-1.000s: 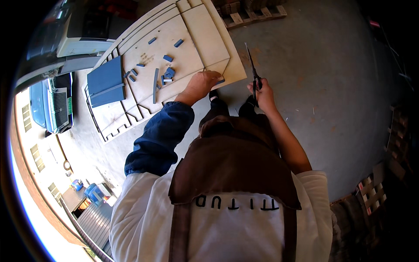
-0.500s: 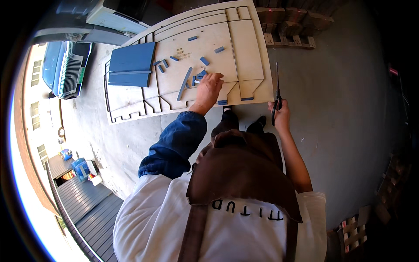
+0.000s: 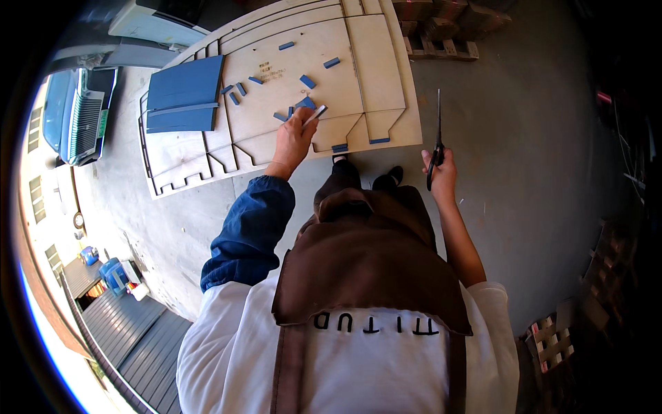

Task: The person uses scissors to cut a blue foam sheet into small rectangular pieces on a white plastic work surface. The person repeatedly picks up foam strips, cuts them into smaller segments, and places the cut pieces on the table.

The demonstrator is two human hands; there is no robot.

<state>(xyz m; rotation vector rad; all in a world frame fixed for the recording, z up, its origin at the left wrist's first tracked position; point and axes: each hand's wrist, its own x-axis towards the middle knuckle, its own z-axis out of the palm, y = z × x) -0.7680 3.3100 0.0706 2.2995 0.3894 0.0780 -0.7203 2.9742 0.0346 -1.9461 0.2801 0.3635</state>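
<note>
Lying flat, pale notched plywood sheet (image 3: 303, 83), blue-taped strips.

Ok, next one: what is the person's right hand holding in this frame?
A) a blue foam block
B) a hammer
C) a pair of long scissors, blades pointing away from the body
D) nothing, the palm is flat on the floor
C: the right hand grips the dark handles of the long scissors, whose blades point away over the grey floor, clear of the plywood sheet.

Blue car (image 3: 74, 117) at left, wooden pallets (image 3: 441, 27) above, grey decking (image 3: 131, 338).
</note>
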